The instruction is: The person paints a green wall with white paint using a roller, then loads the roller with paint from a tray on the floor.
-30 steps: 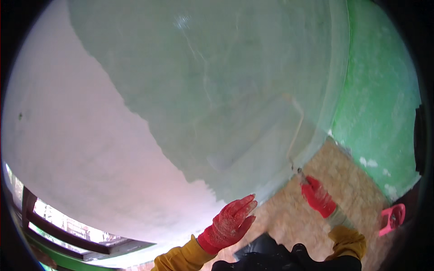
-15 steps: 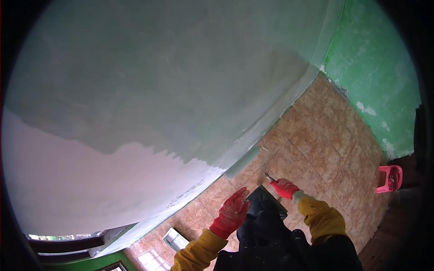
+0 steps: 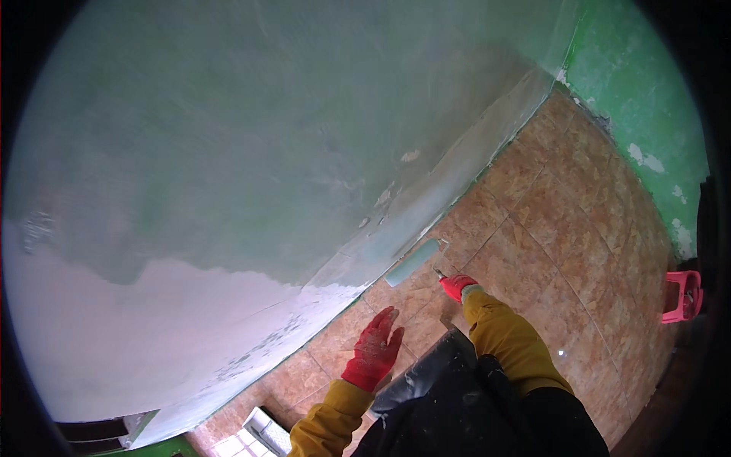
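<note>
A paint roller (image 3: 411, 262) with a pale grey-green sleeve is down near the foot of the wall (image 3: 259, 137), its wire frame running to the handle. My right hand (image 3: 457, 286) in a red glove is closed round that handle. My left hand (image 3: 371, 349), also red-gloved and dusted with paint, is open with fingers stretched out beside the roller, holding nothing. The wall is coated grey-green above, with a pale pink-white area at lower left and flaking patches along its base. My yellow sleeves and dark, paint-spotted clothing show below.
A green wall (image 3: 620, 84) with peeled spots meets this wall at upper right. A pink plastic stool (image 3: 681, 297) is at the right edge. A paint tray (image 3: 268, 433) lies at bottom left on the tiled floor (image 3: 571, 251). A dark window frame (image 3: 90, 436) shows at lower left.
The view has swung down and right, showing more floor. My right hand and the roller have moved down toward the wall's foot, and the roller, blurred a second ago, now shows distinctly.
</note>
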`<state>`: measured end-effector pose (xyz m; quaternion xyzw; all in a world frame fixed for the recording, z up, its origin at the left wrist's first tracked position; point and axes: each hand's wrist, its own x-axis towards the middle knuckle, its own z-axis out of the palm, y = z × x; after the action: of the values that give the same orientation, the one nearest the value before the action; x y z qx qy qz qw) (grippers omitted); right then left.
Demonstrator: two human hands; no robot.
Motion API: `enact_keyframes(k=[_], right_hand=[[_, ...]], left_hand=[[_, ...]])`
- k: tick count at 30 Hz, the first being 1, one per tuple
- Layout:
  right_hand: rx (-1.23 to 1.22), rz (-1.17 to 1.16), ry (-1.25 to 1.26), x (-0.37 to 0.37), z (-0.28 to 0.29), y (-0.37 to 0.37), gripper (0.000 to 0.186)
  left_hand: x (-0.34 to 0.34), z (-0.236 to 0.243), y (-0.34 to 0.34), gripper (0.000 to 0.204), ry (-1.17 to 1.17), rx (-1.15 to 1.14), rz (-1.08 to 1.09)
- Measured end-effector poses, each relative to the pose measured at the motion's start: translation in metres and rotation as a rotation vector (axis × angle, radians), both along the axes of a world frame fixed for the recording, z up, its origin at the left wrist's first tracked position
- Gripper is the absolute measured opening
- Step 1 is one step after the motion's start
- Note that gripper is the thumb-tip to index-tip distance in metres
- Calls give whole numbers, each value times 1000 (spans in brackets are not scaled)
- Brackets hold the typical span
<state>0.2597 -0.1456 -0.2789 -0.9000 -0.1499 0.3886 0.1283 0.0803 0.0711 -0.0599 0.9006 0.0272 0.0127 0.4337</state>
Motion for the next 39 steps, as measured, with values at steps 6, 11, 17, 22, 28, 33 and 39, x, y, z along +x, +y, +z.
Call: enact_keyframes(k=[6, 11, 17, 22, 28, 33, 39], right_hand=[[-67, 80, -21, 34, -116, 18, 55], [-17, -16, -61, 36, -138, 22, 56], [158, -121, -58, -3, 19, 14, 59], [208, -289, -10, -19, 219, -31, 58], [364, -390, -105, -50, 487, -42, 52], [531, -416, -265, -73, 664, -33, 46], [770, -298, -529, -50, 825, -9, 42]], left_hand=[[-10, -74, 25, 38, 12, 68, 27], [-22, -77, 23, 39, -16, 33, 44], [-30, 2, 2, 38, 74, 10, 9], [1, 137, -37, 39, -30, -40, -133], [28, 340, -55, 38, -219, 27, -188], [41, 447, -46, 48, -126, -541, -210], [61, 612, -48, 41, -771, 215, -328]])
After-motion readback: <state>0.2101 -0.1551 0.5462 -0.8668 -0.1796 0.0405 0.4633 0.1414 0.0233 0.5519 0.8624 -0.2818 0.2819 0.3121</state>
